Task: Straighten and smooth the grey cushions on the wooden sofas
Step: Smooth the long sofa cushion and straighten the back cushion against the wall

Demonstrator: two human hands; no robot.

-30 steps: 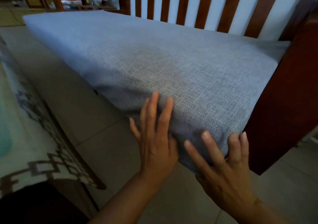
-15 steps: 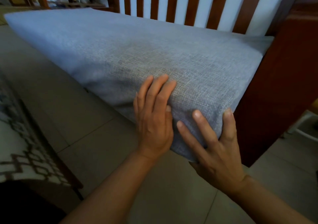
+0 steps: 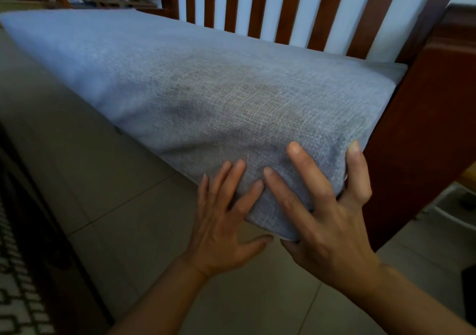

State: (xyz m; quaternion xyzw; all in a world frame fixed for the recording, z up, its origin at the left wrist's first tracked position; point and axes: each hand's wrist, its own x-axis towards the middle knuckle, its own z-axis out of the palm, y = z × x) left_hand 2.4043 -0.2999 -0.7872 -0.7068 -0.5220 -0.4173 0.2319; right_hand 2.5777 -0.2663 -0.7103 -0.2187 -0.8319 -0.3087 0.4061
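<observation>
A long grey woven cushion [image 3: 206,82] lies on a dark wooden sofa [image 3: 422,118] with a slatted back. Its near right corner juts toward me. My right hand [image 3: 327,221] wraps that corner, fingers spread over the top and side, thumb tucked under the bottom edge. My left hand [image 3: 224,221] rests flat against the cushion's front face just left of the corner, fingers apart, thumb pointing right beneath the edge.
The sofa's solid wooden arm [image 3: 438,82] stands right against the cushion's end. Beige tiled floor [image 3: 108,200] runs along the sofa front. A dark table edge with a patterned cloth [image 3: 18,296] is at the lower left. A white object [image 3: 456,211] sits at the right.
Both hands slid lower and to the right on the corner. My right thumb went under the cushion's bottom edge. My left fingers spread apart.
</observation>
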